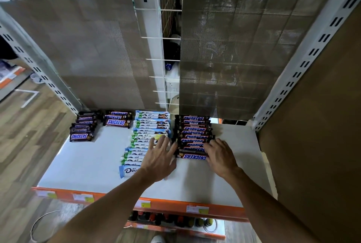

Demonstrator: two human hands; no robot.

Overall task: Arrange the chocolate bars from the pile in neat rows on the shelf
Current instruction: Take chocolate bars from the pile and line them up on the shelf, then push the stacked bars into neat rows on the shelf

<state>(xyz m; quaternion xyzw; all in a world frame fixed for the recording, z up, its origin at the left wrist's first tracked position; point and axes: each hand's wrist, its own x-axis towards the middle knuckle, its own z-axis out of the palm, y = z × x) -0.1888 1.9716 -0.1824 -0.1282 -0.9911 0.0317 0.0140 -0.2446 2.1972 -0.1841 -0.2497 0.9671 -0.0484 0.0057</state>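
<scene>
1. Bracketing the Snickers column (193, 132) at 5 o'clock of centre, the left hand (159, 157) lies flat with its fingers spread and its fingertips at the bars' left ends. The right hand (221, 156) presses extended fingers against their right ends. Neither hand clasps anything.
2. Each bar's long axis runs 9-to-3 and the column runs 12-to-6. The nearest logo reads upside down.
3. The Dove column (151, 125) at 7 o'clock lies the same way, partly under the left hand. Two smaller Snickers stacks (82, 129) sit at 8 o'clock.
4. The white shelf (93, 160) has an orange front edge (166, 204) with price labels (197, 209). Mesh panels (93, 51) stand at 12 and wooden floor (25, 135) shows at 9.
5. Bottles (175, 221) below at 6 o'clock are blurred.
</scene>
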